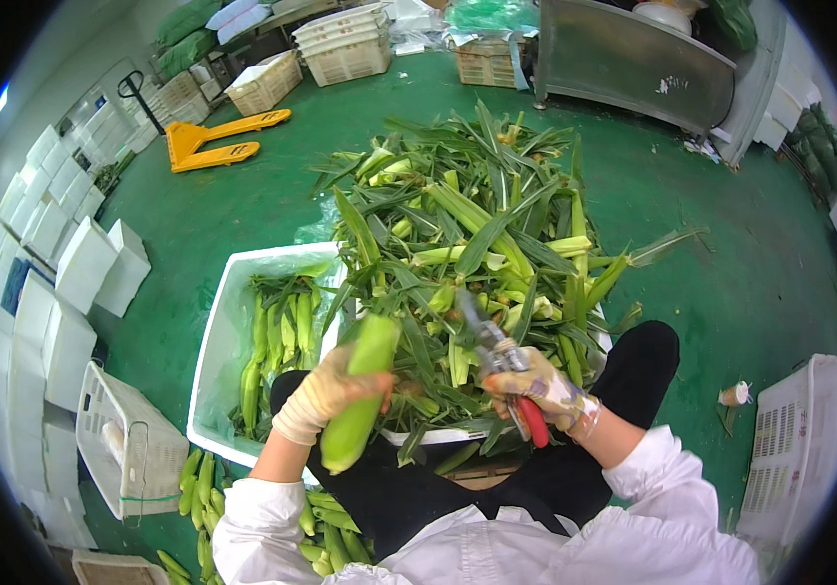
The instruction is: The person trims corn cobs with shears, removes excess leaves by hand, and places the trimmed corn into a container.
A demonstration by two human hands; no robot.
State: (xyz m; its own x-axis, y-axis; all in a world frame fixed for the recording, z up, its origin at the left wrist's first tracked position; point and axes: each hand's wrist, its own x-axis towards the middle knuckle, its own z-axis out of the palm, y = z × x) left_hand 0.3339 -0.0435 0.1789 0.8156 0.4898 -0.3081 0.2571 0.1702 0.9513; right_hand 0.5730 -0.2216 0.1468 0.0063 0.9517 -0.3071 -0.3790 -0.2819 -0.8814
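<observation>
My left hand point(336, 391), in a patterned work glove, grips a green ear of corn point(362, 409) still in its inner husk. A pair of pruning shears point(504, 365) with red handles is held in my right hand point(539, 391), also gloved; the blades are blurred and point away from me. Between and beyond my hands rises a big heap of corn husks and leaves point(462, 219), spilling over a white container rim point(433, 437). To the left, a white foam box point(206, 351) lined with clear plastic holds several husked-in ears point(279, 329).
More ears of corn point(203, 490) lie on the green floor by my left side. A white plastic crate point(133, 453) and stacked foam boxes point(67, 278) stand left. A yellow pallet jack point(203, 146) is farther back. Another crate point(788, 446) and a cup point(734, 395) are right.
</observation>
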